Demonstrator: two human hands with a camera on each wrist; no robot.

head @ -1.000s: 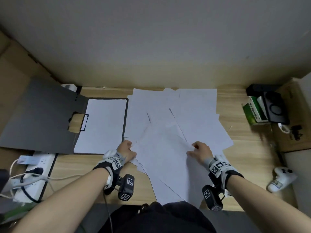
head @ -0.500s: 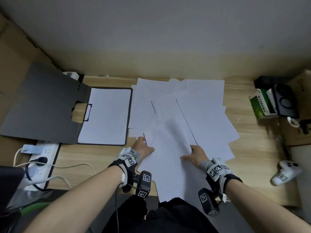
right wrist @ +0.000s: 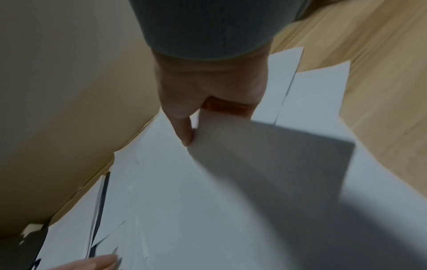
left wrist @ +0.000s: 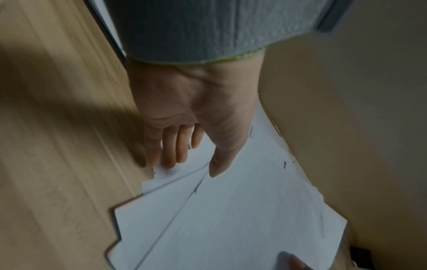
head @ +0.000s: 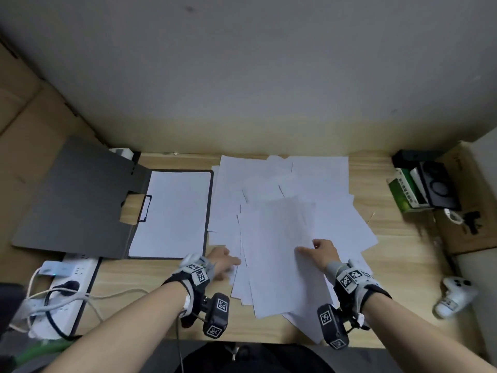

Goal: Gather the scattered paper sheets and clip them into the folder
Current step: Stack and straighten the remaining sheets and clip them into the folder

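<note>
Many loose white paper sheets (head: pixel 279 200) half gathered: right hand (head: pixel 321 253) pinches the top sheet (head: pixel 277 254), left hand (head: pixel 222 262) lies flat; squaring comes next.

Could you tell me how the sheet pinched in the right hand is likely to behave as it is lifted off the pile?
Probably floppy: the sheet already curves where the right hand pinches its edge. It looks thin and light, so it may flutter or fold if moved fast. The loose sheets beneath, overlapping at angles, could slide with it; the left hand rests at their edge.

A home desk (head: pixel 390 254): power strip (head: pixel 67 281), game controller (head: pixel 454 294), cardboard boxes (head: pixel 462 211).
</note>
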